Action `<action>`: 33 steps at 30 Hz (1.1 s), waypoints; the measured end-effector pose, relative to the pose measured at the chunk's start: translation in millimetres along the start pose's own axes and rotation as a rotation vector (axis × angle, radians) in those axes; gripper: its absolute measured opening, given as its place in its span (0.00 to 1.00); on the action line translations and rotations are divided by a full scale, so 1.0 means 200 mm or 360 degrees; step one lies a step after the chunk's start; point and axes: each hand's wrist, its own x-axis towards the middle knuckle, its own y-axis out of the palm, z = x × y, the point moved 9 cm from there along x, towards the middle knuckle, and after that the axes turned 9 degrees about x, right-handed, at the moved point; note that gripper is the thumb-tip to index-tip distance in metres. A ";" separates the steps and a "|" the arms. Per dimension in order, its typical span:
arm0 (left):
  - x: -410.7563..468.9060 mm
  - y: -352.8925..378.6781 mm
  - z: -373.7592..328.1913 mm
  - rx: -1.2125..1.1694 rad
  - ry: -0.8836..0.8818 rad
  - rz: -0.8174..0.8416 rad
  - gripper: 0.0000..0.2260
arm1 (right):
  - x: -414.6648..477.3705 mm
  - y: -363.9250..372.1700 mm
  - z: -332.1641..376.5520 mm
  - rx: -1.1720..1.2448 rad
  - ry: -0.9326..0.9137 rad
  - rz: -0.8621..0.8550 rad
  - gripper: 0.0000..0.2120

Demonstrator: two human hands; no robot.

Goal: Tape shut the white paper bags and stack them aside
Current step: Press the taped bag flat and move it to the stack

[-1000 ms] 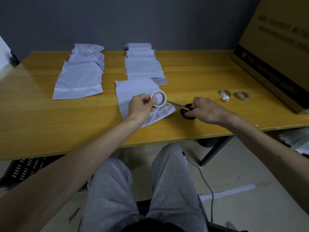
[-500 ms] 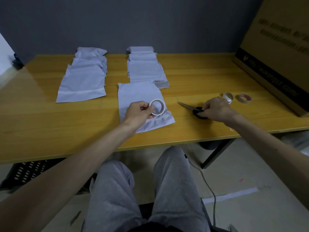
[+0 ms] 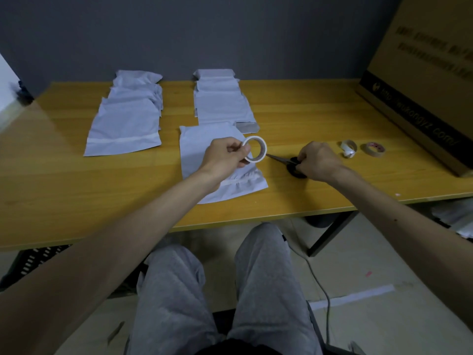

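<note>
Left of the near bag (image 3: 204,139), apart from it on the table (image 3: 51,175), lies a fanned stack of white bags (image 3: 125,121) whose top bag shows a pale strip across its end, so these look like the finished ones. Just behind the near bag sits a second pile (image 3: 220,103), probably waiting. Over the near bag's right half, the left hand (image 3: 225,156) pinches a white tape roll (image 3: 254,149) upright, fingers curled on its rim. Just right of the bag's edge, the scissors (image 3: 294,166) point their blades at the roll, the right hand (image 3: 317,161) closed round the black handles. Farther right of the bag are a spent tape core (image 3: 348,147), a brown roll (image 3: 375,149) and a cardboard box (image 3: 422,85). The step looks like cutting tape for the near bag; whether a strip runs off the roll cannot be told. Next, the blades need to meet the tape close to the roll, then the bag goes onto the left stack.
</note>
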 end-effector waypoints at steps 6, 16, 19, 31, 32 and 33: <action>0.04 0.06 -0.04 -0.0008 0.0029 0.0052 0.07 | -0.08 0.02 0.19 0.1099 -0.0281 -0.0003 0.09; 0.04 0.16 0.01 0.0685 0.0398 0.0528 0.20 | -0.01 0.09 -0.02 0.1242 0.0128 -0.0110 0.09; 0.03 0.18 0.02 0.0946 0.0581 0.0692 0.21 | -0.02 0.08 -0.01 0.0970 0.0017 -0.0184 0.09; 0.05 0.26 -0.05 0.1216 0.0702 0.0823 0.03 | -0.16 -0.03 0.12 0.0545 -0.0452 -0.0493 0.06; 0.05 0.26 -0.06 0.1203 0.0689 0.0828 0.03 | -0.19 -0.04 0.13 0.0587 -0.0485 -0.0507 0.06; 0.04 0.26 -0.06 0.1196 0.0678 0.0828 0.03 | -0.22 -0.04 0.14 0.0630 -0.0497 -0.0497 0.06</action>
